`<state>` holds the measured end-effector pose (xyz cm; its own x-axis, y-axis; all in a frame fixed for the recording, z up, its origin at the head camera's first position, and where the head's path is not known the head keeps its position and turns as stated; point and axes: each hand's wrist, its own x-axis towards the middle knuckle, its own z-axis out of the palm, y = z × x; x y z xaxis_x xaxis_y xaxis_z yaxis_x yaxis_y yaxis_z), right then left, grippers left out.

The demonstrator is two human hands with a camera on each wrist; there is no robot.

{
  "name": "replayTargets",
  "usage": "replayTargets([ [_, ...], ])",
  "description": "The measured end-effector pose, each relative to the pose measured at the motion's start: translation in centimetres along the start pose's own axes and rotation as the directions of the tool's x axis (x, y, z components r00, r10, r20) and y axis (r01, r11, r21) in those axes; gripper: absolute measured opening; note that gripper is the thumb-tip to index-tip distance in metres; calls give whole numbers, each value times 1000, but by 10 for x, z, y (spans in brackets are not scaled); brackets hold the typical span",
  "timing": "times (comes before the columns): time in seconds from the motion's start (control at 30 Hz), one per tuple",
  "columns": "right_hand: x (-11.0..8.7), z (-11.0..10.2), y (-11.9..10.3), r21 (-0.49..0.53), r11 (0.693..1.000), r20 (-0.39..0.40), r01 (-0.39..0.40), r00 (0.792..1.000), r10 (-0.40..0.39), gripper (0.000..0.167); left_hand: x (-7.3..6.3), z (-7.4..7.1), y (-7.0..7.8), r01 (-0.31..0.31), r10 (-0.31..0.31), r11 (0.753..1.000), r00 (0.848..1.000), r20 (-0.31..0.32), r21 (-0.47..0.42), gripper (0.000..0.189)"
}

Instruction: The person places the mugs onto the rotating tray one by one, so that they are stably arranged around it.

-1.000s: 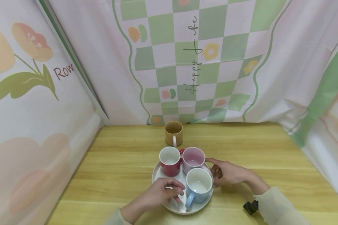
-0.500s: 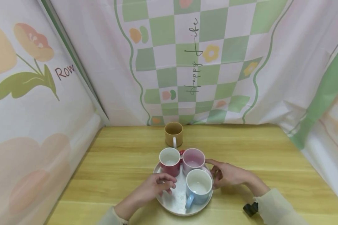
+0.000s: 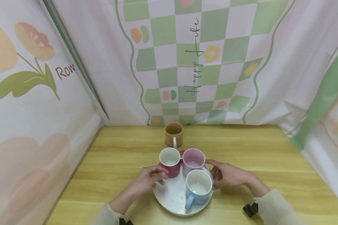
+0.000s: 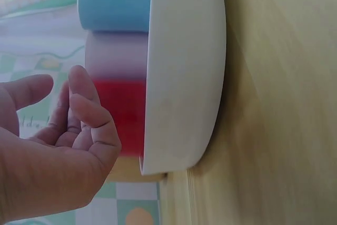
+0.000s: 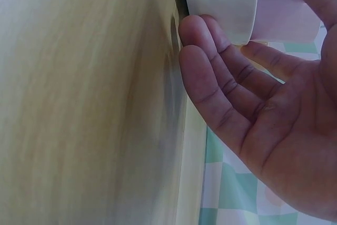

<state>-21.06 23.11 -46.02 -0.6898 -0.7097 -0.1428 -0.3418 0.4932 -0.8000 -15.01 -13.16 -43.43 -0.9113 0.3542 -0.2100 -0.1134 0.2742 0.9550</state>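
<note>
A round white tray (image 3: 169, 200) holds three mugs: a red mug (image 3: 173, 170) with a white inside, a pink mug (image 3: 193, 158) and a light blue mug (image 3: 200, 190). The blue mug's handle points toward the near side. My left hand (image 3: 147, 181) hovers over the tray's left rim beside the red mug, fingers loosely bent and holding nothing. In the left wrist view that hand (image 4: 63, 140) overlaps the red mug's side (image 4: 124, 117). At the tray's right side is my right hand (image 3: 231, 175); in the right wrist view its relaxed fingertips (image 5: 197, 69) are right at the white wall (image 5: 224, 3).
Behind the tray, a brown mug (image 3: 173, 134) stands on the wooden table (image 3: 124, 147), its white handle facing the tray. A checkered curtain (image 3: 186, 62) hangs along the table's back edge, and a flowered one (image 3: 39, 118) closes the left side.
My left hand has moved left and away from me, from beside the blue mug to beside the red mug. My right hand and the mugs stay in place.
</note>
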Motion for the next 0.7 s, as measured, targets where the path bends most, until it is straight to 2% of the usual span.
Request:
replayTargets([
  [0.43, 0, 0, 0, -14, 1000, -4, -4, 1000, 4, 97, 13, -18, -10, -2, -1, 999, 996, -90, -32, 31],
  [0.7, 0, 1, 1, -19, 1000, -4, 0, 1000, 0, 97, 22, -28, -13, 2, -9, 999, 987, -161, -39, 30],
])
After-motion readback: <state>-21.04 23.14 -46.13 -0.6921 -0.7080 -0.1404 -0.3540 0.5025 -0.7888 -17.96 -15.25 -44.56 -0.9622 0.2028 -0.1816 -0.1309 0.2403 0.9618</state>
